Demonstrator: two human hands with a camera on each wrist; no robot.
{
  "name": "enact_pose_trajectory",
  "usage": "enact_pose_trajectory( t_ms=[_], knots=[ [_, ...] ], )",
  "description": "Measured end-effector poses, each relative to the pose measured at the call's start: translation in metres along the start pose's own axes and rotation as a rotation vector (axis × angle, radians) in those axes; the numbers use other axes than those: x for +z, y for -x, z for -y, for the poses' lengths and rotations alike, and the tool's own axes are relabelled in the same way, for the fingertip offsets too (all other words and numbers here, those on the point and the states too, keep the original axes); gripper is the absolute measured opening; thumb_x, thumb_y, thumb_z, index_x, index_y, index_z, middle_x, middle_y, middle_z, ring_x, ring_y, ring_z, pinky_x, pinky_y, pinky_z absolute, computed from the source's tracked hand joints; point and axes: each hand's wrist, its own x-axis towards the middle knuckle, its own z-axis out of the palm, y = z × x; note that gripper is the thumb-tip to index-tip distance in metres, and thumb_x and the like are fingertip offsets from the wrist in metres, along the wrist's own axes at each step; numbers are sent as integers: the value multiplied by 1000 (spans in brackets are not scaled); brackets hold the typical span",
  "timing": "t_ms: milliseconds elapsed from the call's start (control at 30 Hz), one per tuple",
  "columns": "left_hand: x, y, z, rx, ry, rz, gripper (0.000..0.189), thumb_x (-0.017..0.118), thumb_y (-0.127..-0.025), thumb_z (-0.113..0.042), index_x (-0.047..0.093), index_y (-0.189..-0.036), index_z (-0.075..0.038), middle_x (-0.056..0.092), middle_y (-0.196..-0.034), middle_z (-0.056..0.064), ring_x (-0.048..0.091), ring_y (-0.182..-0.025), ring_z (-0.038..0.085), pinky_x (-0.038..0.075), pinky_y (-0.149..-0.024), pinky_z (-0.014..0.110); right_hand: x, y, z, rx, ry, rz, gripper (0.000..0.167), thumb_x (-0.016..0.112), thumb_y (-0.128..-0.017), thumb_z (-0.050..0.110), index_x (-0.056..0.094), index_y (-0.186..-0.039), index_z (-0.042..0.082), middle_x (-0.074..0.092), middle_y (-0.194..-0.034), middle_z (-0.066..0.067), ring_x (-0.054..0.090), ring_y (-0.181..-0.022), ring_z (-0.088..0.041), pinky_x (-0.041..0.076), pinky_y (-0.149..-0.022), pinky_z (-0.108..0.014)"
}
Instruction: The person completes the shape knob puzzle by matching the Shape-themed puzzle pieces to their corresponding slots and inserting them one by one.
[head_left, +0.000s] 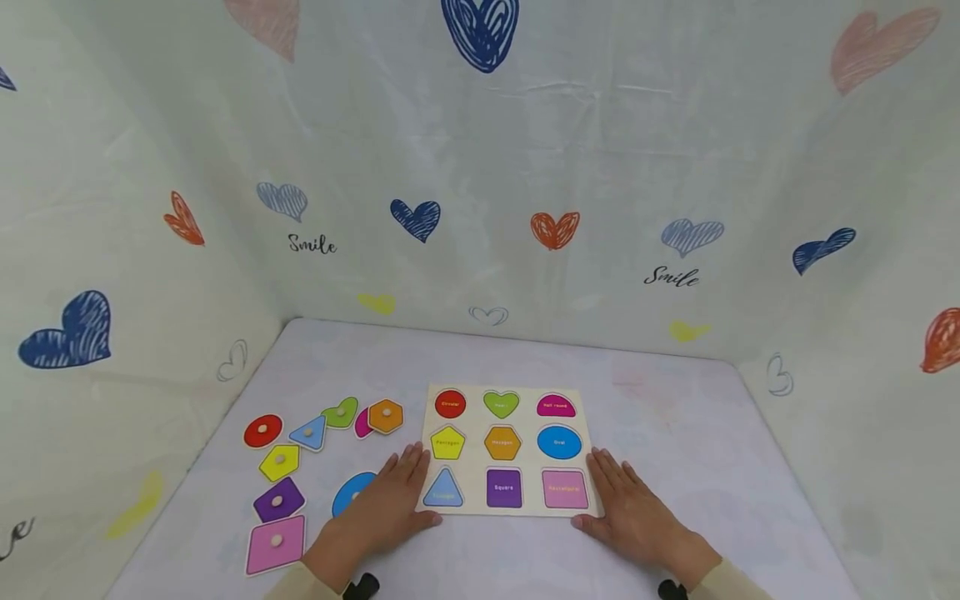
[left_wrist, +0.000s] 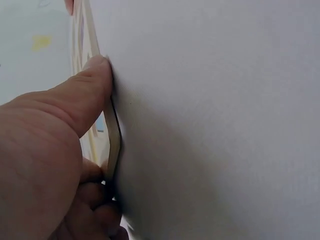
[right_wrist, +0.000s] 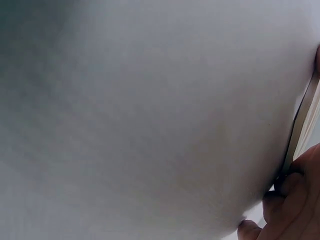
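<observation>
A cream shape puzzle board [head_left: 475, 492] lies flat on the table, printed with labelled coloured shapes. At its left side rests my left hand [head_left: 382, 508], fingers straight along the edge and thumb at the near corner. In the left wrist view, the thumb [left_wrist: 95, 82] touches the board's near edge [left_wrist: 115, 137]. My right hand [head_left: 637, 512] mirrors it on the right side, fingers straight at the edge, thumb by the near corner. The right wrist view catches only part of those fingers [right_wrist: 290, 200] beside the board edge [right_wrist: 300, 122]. A blue oval piece [head_left: 349, 490] is partly hidden behind my left hand.
Left of the board lie knobbed pieces: red circle [head_left: 253, 432], blue triangle [head_left: 311, 439], green heart [head_left: 347, 408], orange hexagon [head_left: 386, 427] overlapping a magenta piece [head_left: 362, 423], yellow pentagon [head_left: 289, 457], purple square [head_left: 289, 493] and pink rectangle [head_left: 262, 558]. Heart-printed cloth [head_left: 487, 150] surrounds the table.
</observation>
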Motion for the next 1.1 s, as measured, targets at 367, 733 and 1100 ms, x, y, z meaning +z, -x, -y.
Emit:
enact_pose_trajectory(
  t_ms=[367, 733, 1100],
  knots=[
    [-4, 6, -4, -6, 16, 33, 97, 79, -91, -49, 31, -166, -9, 27, -174, 10, 24, -161, 34, 28, -125, 58, 0, 13, 3, -21, 15, -42, 103, 58, -95, 73, 34, -162, -2, 33, -170, -19, 28, -159, -39, 26, -125, -61],
    [-6, 7, 1, 13, 2, -6, 96, 81, -90, -47, 35, -164, -7, 30, -173, 13, 25, -161, 34, 24, -127, 57, 1, 6, 0, -39, 23, -57, 110, 55, -93, 78, 26, -165, 1, 28, -173, -17, 25, -160, -38, 25, -127, -59],
    [-7, 9, 2, 55, -25, -26, 94, 78, -92, -48, 34, -164, -6, 30, -172, 14, 26, -161, 34, 20, -129, 56, 2, 7, 0, -61, 66, -57, 107, 43, -96, 81, 23, -166, 2, 22, -175, -16, 21, -162, -37, 21, -128, -59]
  ],
)
